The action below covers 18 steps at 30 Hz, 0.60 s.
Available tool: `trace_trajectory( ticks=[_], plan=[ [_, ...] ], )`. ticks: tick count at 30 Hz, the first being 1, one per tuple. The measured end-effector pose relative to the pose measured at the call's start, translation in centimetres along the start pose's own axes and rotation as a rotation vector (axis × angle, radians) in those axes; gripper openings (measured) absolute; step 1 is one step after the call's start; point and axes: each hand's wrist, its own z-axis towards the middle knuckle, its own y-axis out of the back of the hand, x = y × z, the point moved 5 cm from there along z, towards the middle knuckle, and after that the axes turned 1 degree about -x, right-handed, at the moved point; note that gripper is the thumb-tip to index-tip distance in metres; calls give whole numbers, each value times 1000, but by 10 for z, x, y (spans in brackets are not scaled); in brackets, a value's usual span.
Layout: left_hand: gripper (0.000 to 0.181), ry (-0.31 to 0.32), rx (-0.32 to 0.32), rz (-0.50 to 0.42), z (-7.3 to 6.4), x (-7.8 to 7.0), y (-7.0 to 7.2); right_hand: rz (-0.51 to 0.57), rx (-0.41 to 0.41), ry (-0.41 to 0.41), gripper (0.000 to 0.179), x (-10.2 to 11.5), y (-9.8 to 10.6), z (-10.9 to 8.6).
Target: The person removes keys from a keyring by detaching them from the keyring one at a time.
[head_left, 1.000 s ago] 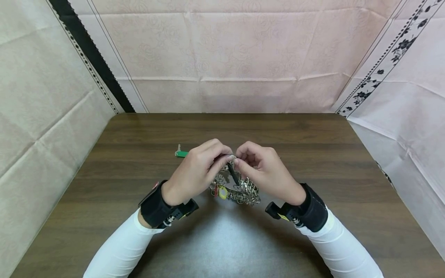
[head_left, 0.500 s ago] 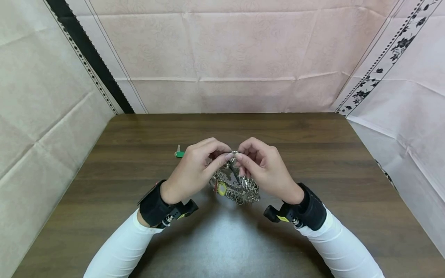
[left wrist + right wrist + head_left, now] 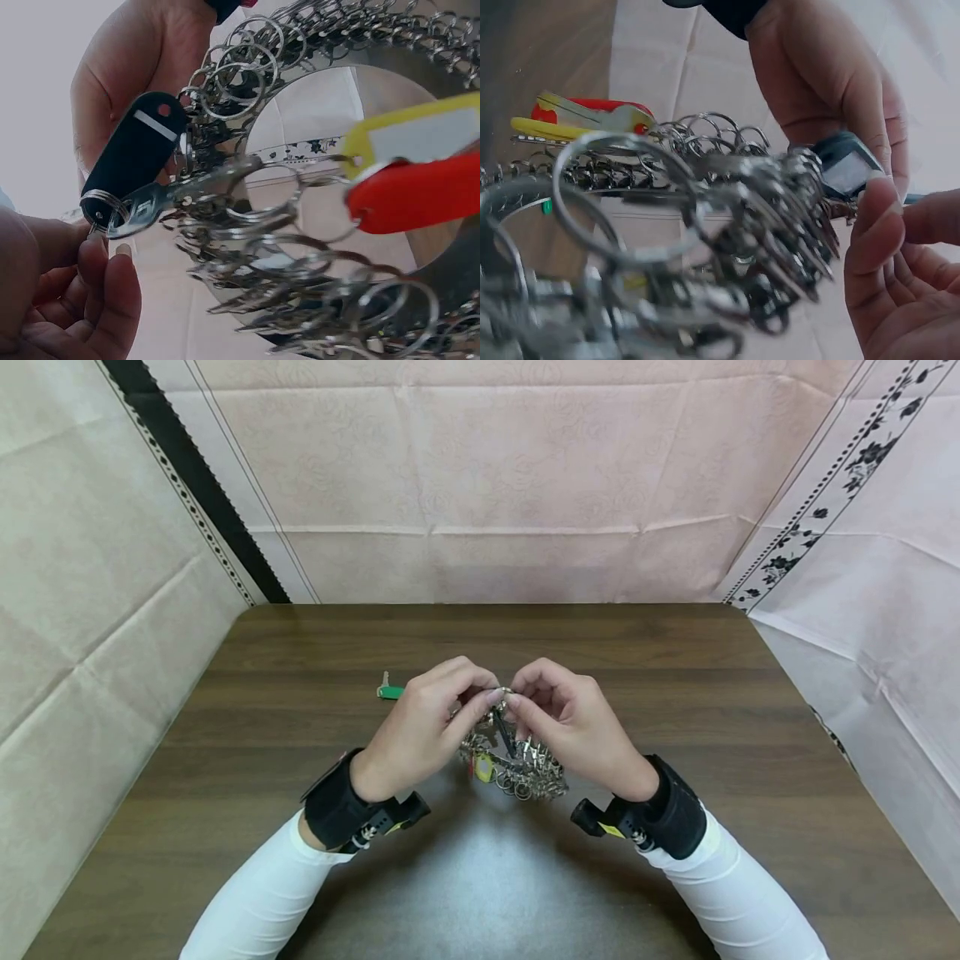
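Left wrist, dark tag [image 3: 127,161], long axis slanted, ringed end down-left

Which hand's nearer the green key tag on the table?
Left. The left hand is just right of the green tag in the head view; the right hand is farther right, beyond the left hand.

Pale creased cloth [image 3: 525,460] shows behind and beside a brown desk [image 3: 225,760]. A glare [image 3: 468,877] brightens its near part.
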Motion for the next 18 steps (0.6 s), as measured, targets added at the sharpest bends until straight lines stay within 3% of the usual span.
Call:
trace_trajectory(
  ticks=[10,18],
  plan=[
    [10,-43,31,69,0,-4,0,-110,22,60,3,5,-2,-1],
    [13,23,22,9,0,0,0,-68,-9,36,6,2,-2,-1]
  ],
)
